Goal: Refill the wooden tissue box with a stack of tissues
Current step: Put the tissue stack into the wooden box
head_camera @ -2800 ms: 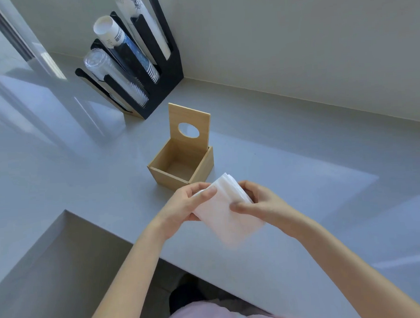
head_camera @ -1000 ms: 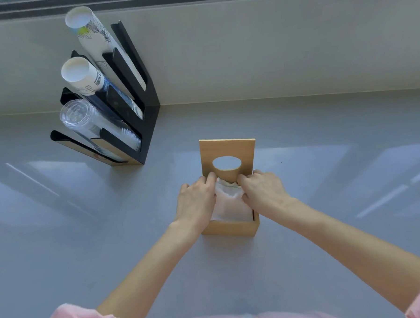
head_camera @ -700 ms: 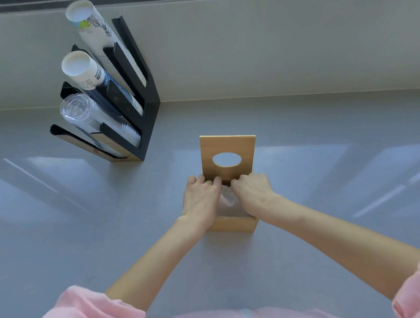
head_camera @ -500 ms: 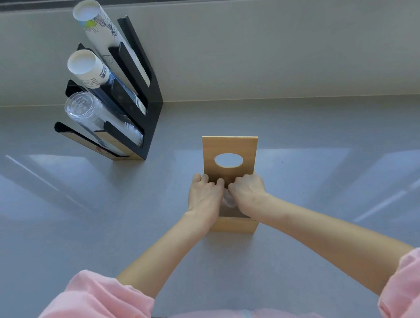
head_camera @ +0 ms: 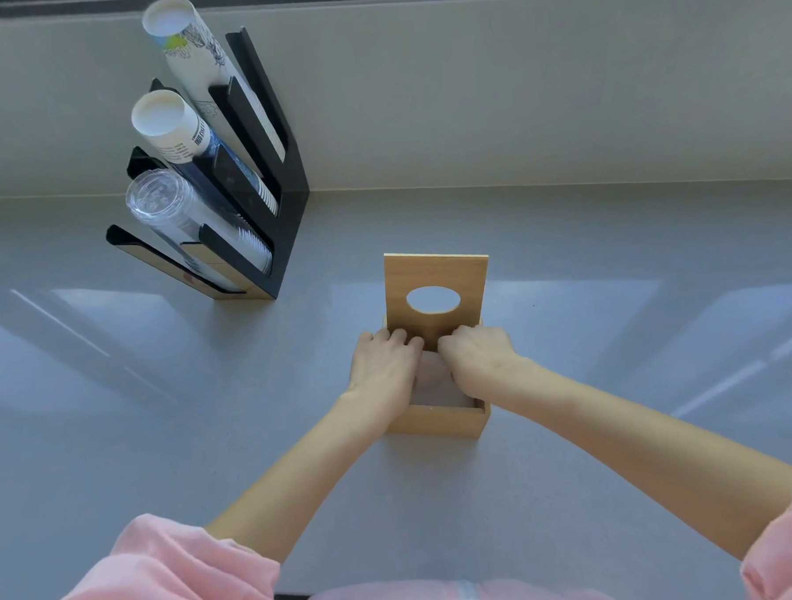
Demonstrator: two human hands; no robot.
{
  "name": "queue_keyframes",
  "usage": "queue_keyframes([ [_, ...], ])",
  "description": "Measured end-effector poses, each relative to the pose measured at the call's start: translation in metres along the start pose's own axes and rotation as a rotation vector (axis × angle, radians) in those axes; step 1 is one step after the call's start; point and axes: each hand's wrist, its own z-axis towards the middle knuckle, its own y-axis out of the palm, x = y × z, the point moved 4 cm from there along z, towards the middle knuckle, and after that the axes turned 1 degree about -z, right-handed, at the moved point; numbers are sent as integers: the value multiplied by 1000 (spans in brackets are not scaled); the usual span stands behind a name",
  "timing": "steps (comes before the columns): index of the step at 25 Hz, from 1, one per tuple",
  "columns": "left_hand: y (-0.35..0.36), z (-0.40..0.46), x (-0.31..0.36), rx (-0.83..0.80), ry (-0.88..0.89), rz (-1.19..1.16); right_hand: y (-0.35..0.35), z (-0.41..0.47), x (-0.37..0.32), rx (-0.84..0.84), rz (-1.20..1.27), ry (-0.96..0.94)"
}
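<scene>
The wooden tissue box [head_camera: 437, 422] stands on the grey counter, its lid [head_camera: 436, 270] with an oval hole upright at the back. A white stack of tissues [head_camera: 435, 382] lies inside the box, only partly visible between my hands. My left hand [head_camera: 381, 364] and my right hand [head_camera: 477, 357] are side by side over the open top. Their fingers curl down into the box onto the tissues, close to the lid. The fingertips are hidden inside.
A black cup holder [head_camera: 287, 186] with paper cups and clear plastic cups stands at the back left against the wall. The grey counter [head_camera: 641, 378] stretches to both sides of the box. My pink sleeves show at the bottom edge.
The tissue stack has gone from my hands in front of the box down into the box. My hands have come closer together and sunk lower, so less of the tissue shows.
</scene>
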Motion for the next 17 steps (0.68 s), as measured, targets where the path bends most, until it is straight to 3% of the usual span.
queue_keyframes([
  [4,-8,-9,-7,75,86,-112,-10,-13,21,106,243,-18],
  [7,-1,-4,-1,-92,179,-109,-11,-17,24,47,336,-99],
  [12,13,9,10,-292,260,45,9,-10,-9,-171,55,-209],
  [17,23,20,7,-499,168,140,24,3,-11,-243,-137,-185],
])
